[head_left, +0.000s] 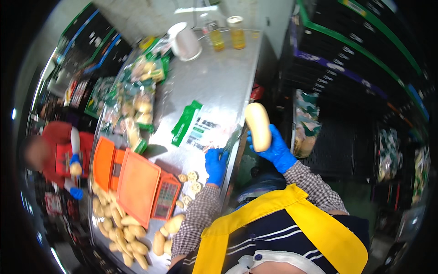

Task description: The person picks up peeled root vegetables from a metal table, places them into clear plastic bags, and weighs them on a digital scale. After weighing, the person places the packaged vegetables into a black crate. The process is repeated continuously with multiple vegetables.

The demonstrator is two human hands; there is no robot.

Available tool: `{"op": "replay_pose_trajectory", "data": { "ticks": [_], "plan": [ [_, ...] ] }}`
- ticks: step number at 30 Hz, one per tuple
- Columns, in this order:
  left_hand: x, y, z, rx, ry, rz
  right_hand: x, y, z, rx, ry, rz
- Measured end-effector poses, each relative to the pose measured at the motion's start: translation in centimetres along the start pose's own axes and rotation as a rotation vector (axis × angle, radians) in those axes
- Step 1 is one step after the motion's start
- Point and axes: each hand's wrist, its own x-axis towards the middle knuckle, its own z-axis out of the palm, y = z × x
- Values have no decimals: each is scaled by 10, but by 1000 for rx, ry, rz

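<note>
My right hand, in a blue glove, is wrapped round the lower end of a pale yellow butternut squash. The squash is held up beyond the right edge of the table. My left hand, also gloved in blue, rests low over the table with its fingers bent at the near edge of a clear plastic bag with green printing. That bag lies flat on the metal, and its green end points away from me. The fingertips of the left hand are partly hidden against the bag.
An orange scale stands on the metal table, beside piled squashes and several cut round pieces. Filled bags line the far left. A white kettle and drink bottles stand behind. Black crates rise right; a co-worker is left.
</note>
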Motion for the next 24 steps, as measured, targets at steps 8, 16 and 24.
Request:
{"op": "replay_pose_trajectory", "data": {
  "ticks": [8,16,24],
  "plan": [
    [5,-34,-9,-184,-176,-446,2,0,-28,-349,103,79],
    [32,-22,-30,-468,3,-655,35,46,-3,-457,30,334],
    [60,22,-62,-282,259,-81,31,46,-25,-549,206,403]
  ]
}}
